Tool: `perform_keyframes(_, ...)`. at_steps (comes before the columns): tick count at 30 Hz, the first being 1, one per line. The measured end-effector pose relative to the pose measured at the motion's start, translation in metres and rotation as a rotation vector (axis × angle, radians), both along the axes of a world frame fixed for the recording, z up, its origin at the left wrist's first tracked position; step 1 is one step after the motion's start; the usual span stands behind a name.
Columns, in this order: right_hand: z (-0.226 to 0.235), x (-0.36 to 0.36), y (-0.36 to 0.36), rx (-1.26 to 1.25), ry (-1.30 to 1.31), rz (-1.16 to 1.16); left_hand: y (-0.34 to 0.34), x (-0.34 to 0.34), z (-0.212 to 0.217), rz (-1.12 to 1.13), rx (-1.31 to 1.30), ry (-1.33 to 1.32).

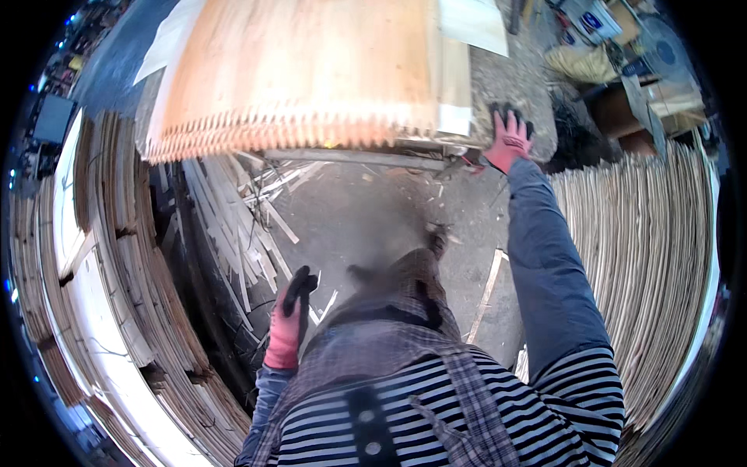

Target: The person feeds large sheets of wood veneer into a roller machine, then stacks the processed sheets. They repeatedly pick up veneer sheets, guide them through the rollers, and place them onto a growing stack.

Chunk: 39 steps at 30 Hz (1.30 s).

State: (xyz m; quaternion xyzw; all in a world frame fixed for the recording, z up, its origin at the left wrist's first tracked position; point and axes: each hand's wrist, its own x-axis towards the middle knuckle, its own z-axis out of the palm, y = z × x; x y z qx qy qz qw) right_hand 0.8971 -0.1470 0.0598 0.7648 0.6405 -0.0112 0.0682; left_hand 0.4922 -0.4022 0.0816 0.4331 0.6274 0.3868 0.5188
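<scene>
My right hand (510, 138), in a pink glove with dark fingertips, rests with spread fingers on the near right corner of a worn worktable (517, 82). It holds nothing. On that table lies a broad stack of thin wood veneer sheets (303, 66), whose near edge looks jagged and slightly blurred. A pale sheet (473, 25) sticks out at its right side, and another white one shows at the left. My left hand (288, 327), gloved alike, hangs low beside my apron, apart from the table. Its fingers are loosely extended with nothing visible in them.
Tall stacks of veneer stand close on the left (128, 265) and on the right (634, 257). Scrap wood strips (249, 233) litter the floor left of my feet, and a longer strip (486, 296) lies at the right. Boxes (615, 113) and containers crowd the far right.
</scene>
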Motion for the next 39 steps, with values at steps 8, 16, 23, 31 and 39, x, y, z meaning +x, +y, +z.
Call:
perform_keyframes(8, 0.001, -0.004, 0.005, -0.045, -0.014, 0.051, -0.021, 0.048, -0.014, -0.009, -0.043, 0.058)
perform_keyframes(16, 0.009, 0.005, -0.001, -0.126, 0.017, 0.098, -0.001, 0.133, 0.015, -0.150, 0.142, 0.109)
perform_keyframes(23, -0.010, 0.035, -0.035, 0.222, 0.332, 0.416, -0.022, 0.183, 0.008, -0.053, 0.217, 0.156)
perform_keyframes(31, -0.054, 0.189, -0.341, 0.330, 0.358, -0.046, -0.050, 0.204, -0.026, -0.321, -0.045, -0.205)
perform_keyframes(39, 0.046, 0.291, -0.599, 0.683, -0.383, -0.696, -0.022, 0.259, -0.050, -0.623, -0.149, -0.122)
